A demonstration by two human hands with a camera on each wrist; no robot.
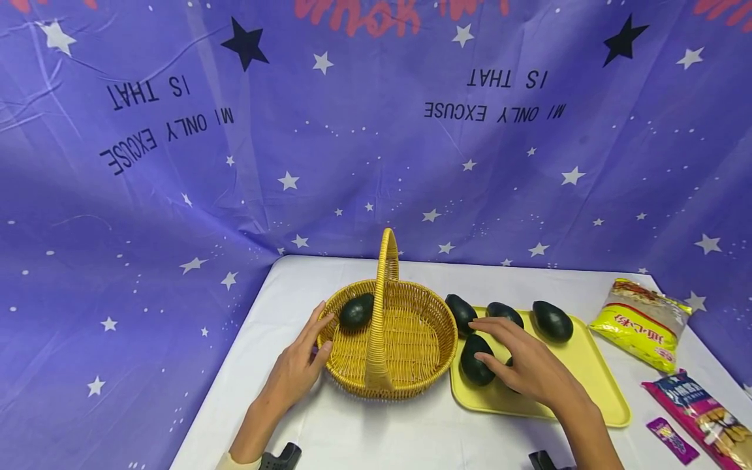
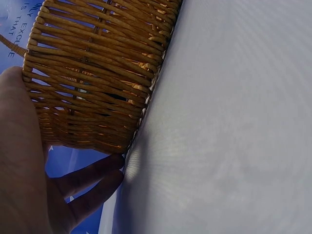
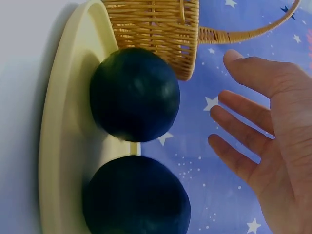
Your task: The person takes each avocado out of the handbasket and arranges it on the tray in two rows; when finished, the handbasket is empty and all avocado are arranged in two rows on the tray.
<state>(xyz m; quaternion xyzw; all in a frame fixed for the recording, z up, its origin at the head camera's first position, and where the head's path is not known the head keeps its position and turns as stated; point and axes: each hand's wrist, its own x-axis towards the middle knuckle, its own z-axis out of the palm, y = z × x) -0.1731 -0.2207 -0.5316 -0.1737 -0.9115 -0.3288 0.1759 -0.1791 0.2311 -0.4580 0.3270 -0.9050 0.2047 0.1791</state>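
A yellow wicker basket [image 1: 437, 375] with a tall arched handle stands on the white table, and one dark green avocado [image 1: 356, 312] lies inside it at the left. My left hand [image 1: 296, 369] rests against the basket's left side, thumb and fingers spread along the outer wall [image 2: 92, 73]. Over the yellow tray [image 1: 593, 385] hovers my right hand [image 1: 529, 365], fingers loosely bent and holding nothing. Beneath and around it are several avocados, among them one near the thumb [image 1: 476, 360] and one at the back right [image 1: 552, 321]. Another is mostly hidden under the palm.
On the right side of the table lie a yellow-and-clear food bag [image 1: 640, 324], a pink-and-blue snack packet [image 1: 702, 414] and a small purple sachet [image 1: 672, 440]. A purple star-printed cloth [image 1: 376, 143] hangs behind the table. The tray sits close against the basket's right side.
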